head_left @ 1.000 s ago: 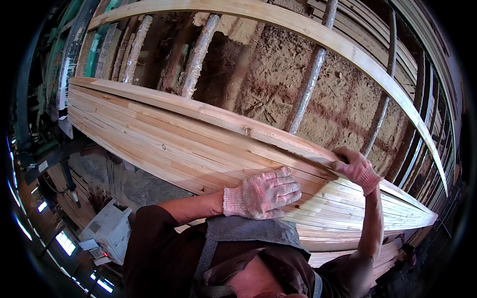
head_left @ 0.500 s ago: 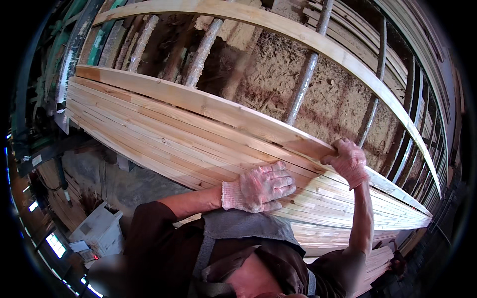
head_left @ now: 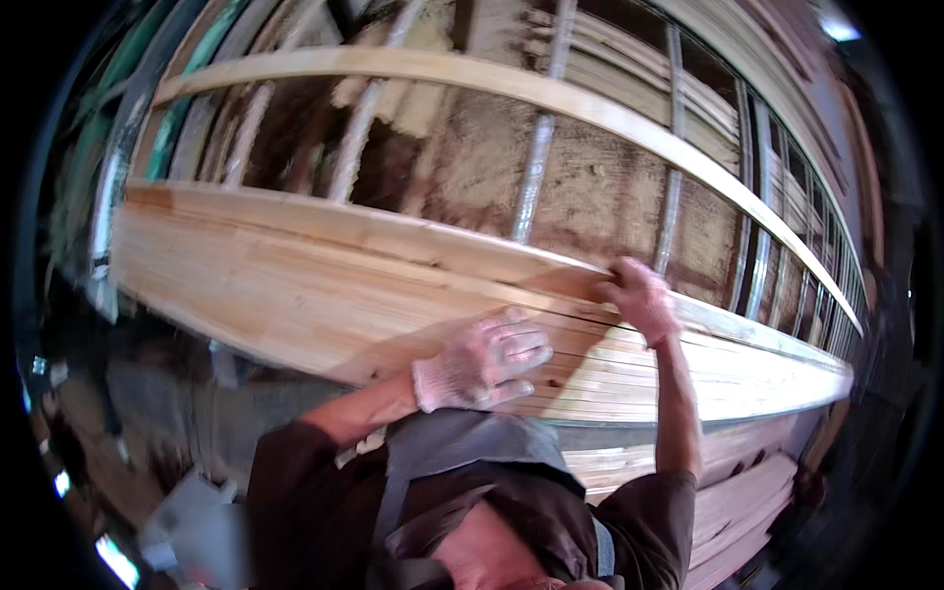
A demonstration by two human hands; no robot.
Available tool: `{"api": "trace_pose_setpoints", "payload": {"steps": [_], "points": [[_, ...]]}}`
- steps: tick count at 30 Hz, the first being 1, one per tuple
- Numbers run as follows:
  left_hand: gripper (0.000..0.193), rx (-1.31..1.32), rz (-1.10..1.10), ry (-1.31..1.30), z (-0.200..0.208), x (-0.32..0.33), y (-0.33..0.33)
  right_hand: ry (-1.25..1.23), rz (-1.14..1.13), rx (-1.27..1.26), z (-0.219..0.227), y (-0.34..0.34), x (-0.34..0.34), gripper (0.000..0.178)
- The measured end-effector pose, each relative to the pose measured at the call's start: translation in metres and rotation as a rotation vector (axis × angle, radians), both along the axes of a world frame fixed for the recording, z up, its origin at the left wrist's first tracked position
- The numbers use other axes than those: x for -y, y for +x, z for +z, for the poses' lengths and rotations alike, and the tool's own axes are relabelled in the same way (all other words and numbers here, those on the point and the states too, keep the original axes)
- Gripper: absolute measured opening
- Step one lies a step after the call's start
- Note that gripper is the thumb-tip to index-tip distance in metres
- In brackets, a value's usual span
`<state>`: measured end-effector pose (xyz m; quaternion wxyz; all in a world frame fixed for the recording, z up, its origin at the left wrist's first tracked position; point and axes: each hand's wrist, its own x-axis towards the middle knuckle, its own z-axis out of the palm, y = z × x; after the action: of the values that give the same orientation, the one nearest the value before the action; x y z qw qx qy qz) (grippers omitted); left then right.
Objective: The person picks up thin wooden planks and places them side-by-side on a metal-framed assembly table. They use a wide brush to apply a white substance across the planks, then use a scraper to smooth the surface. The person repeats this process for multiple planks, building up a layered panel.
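We are holding our gloved left hand (head_left: pixel 484 361) spread over pale planks (head_left: pixel 285 285) at the frame's centre. Right of centre, our right hand (head_left: pixel 644 300) is gripping the long board (head_left: pixel 462 244) along their upper edge. Across the upper frame, a wooden strip (head_left: pixel 536 90) is crossing metal bars (head_left: pixel 534 167).

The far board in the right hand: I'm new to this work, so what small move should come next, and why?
Perhaps draw the far board gently inward: the right hand curls over it, a dark line parts it from the neighbouring boards, and the left hand lies open over those.
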<state>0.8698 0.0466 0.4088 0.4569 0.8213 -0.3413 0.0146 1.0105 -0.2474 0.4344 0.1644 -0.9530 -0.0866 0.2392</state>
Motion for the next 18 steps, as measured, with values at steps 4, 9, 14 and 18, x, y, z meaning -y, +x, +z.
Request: {"api": "trace_pose_setpoints", "payload": {"steps": [4, 9, 14, 18], "points": [[0.051, 0.061, -0.017, 0.008, 0.013, 0.017, 0.01, -0.064, 0.08, 0.049, 0.016, -0.008, 0.001, 0.033], [0.053, 0.09, -0.091, 0.043, 0.011, 0.018, 0.008, -0.008, 0.061, 0.272, 0.005, -0.026, 0.015, 0.03], [0.066, 0.233, 0.116, 0.293, 0.026, 0.008, 0.038, 0.015, 0.033, 0.215, -0.021, -0.011, 0.027, 0.038], [0.088, 0.326, 0.271, 0.568, 0.039, -0.024, 0.069, 0.194, 0.048, -0.206, -0.002, 0.041, 0.027, 0.054]]}}
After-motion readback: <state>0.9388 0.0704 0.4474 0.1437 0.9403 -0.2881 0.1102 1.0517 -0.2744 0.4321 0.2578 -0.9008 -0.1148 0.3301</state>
